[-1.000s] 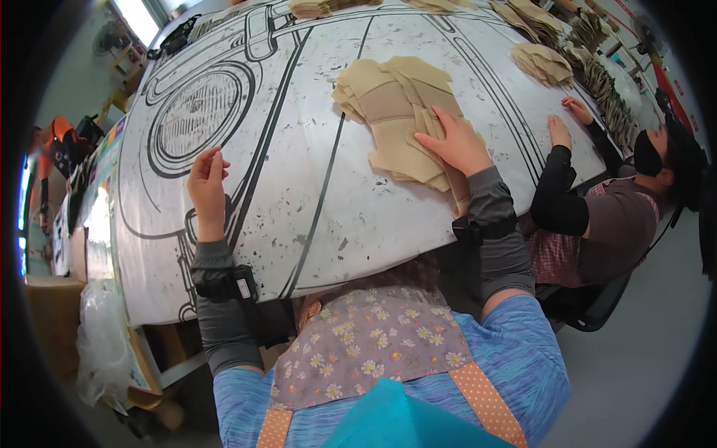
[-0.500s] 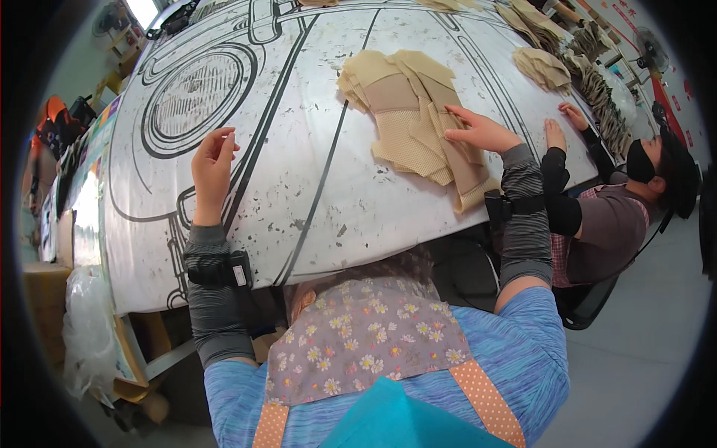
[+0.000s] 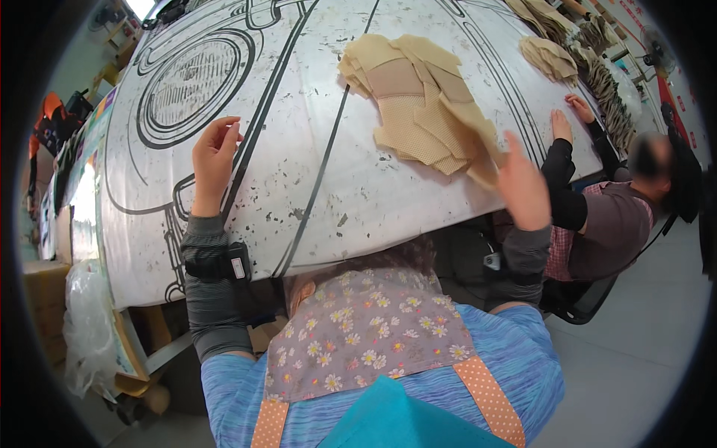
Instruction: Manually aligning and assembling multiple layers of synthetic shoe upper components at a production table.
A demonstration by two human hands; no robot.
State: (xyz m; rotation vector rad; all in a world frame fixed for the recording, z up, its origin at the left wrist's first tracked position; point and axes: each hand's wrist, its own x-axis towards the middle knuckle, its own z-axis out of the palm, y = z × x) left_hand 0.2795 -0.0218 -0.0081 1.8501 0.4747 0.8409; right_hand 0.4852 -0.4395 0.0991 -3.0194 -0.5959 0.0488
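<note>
A loose pile of beige, partly mesh fabric pieces (image 3: 422, 112) lies on the table, right of the middle. My right hand (image 3: 523, 190) is at the pile's lower right edge, smeared by motion, with one finger pointing up. Beside it, a beige strip on the pile's right side looks shifted and blurred; whether my fingers grip it is unclear. My left hand (image 3: 215, 164) is raised over the left part of the table, fingers curled in toward the thumb, with nothing visible in them. Dark striped sleeves and black wrist straps cover both my forearms.
The white table (image 3: 299, 194) bears black line drawings and worn patches. At the right edge sits a co-worker (image 3: 620, 201), both hands on the table. Near them lie another beige fabric pile (image 3: 549, 60) and bundled darker pieces (image 3: 609, 104). A clear plastic bag (image 3: 89, 328) hangs at left.
My right hand has moved right and down, from above the pile to its edge. The pile's right-hand strip has shifted rightward. My left hand has barely moved.
</note>
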